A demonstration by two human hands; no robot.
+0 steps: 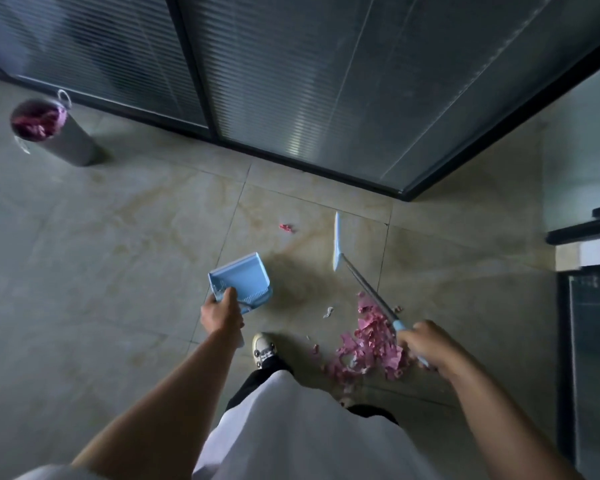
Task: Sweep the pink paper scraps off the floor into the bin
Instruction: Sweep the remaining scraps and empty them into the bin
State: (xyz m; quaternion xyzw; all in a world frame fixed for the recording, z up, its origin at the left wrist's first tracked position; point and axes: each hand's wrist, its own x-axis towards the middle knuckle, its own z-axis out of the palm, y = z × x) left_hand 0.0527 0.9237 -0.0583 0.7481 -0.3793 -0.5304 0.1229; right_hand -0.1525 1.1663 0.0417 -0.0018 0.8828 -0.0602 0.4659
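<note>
Pink scraps [35, 121] inside grey bin [71, 145]

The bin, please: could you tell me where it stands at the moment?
In the head view the bin stands far left on the floor, close to the glass partition, with pink scraps already inside and well away from the dustpan.

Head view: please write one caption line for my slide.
Left hand holds a blue dustpan, right hand a broom over pink scraps; bin stands far left.
</note>
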